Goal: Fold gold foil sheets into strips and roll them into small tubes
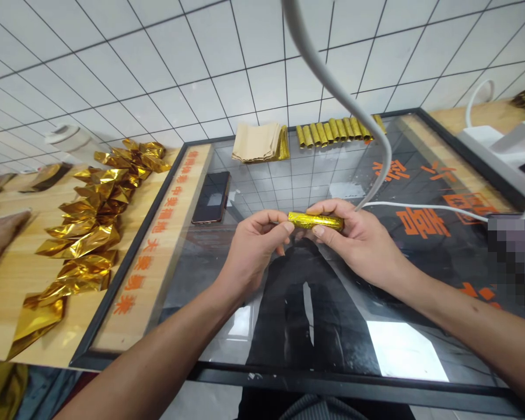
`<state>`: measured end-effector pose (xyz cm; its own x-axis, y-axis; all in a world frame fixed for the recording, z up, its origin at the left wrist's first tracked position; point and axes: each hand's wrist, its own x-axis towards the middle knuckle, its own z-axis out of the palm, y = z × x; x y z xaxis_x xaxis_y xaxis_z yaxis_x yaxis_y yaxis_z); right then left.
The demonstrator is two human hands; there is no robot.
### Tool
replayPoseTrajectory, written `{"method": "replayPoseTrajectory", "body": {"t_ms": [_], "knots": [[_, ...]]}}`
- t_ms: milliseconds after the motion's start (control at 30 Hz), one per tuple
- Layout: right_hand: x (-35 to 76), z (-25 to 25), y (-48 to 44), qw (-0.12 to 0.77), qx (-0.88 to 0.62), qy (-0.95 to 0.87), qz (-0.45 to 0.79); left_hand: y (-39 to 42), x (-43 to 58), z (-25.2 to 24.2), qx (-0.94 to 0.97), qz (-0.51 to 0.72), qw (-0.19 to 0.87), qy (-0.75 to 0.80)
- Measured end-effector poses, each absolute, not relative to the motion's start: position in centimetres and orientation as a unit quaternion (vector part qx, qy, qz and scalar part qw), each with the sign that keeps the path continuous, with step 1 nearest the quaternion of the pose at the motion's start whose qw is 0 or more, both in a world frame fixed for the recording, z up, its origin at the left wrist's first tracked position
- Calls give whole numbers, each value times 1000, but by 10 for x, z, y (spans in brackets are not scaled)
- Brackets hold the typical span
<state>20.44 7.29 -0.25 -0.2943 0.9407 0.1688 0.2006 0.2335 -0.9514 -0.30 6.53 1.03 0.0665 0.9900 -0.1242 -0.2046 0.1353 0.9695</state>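
Observation:
Between my two hands, above the glass tabletop (240, 262), lies a shiny gold foil tube (311, 221), roughly level. My left hand (257, 248) pinches its left end with thumb and index finger. Around the right end, the fingers and thumb of my right hand (357, 236) are closed. Toward the wall stands a row of similar gold tubes (332, 132), side by side on the glass. Left of that row is a stack of brown paper sheets (256, 142) with gold foil (283, 149) showing at its edge.
A phone (210, 198) lies left of my hands. A thick grey cable (332, 81) hangs down close to my right hand. Folded gold foil pieces (96, 204) cover the wooden surface at left, where another person's arm (4, 239) reaches in. A power strip (503, 157) sits right.

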Motion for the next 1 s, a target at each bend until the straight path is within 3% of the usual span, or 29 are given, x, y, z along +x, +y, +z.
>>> {"method": "replayPoseTrajectory", "body": {"t_ms": [800, 1000], "knots": [[198, 0, 64, 411, -403, -736, 356, 63, -3, 9, 417, 487, 597, 483], [199, 1, 68, 404, -420, -679, 447, 65, -4, 6, 444, 503, 582, 458]]}}
